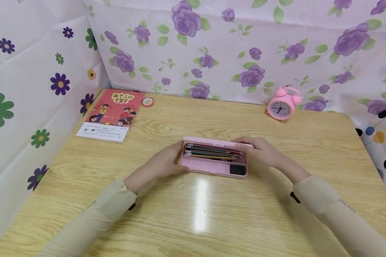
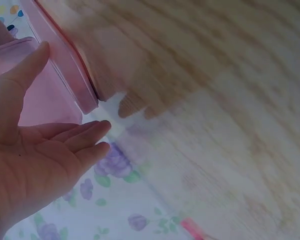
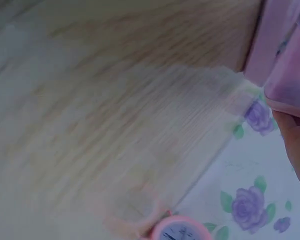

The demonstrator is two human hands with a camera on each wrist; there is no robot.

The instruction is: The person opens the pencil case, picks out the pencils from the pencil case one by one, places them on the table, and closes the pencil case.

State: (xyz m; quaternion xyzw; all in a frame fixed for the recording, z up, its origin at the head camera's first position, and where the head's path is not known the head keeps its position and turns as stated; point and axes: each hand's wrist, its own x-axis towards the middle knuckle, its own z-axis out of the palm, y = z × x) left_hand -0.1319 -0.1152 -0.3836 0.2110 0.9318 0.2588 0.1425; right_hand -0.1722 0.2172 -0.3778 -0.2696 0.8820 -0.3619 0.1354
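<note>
A pink pencil case (image 1: 209, 166) lies on the wooden table, its lid (image 1: 212, 140) raised along the back edge. Inside, several pencils (image 1: 212, 151) fill the back compartment, and a black eraser-like block (image 1: 237, 169) sits at the front right. At the case's left end is my left hand (image 1: 165, 159); in the left wrist view its thumb (image 2: 32, 65) touches the case's side while the fingers extend straight near the lid's corner. My right hand (image 1: 260, 151) pinches the lid's right end, thumb in front and fingers behind. Only part of that hand shows in the right wrist view.
A red and white book (image 1: 110, 114) lies at the back left, beside a small round red-and-white item (image 1: 148, 102). A pink alarm clock (image 1: 281, 107) stands at the back right. Flowered cloth (image 1: 218, 46) hangs behind the table (image 1: 167, 217).
</note>
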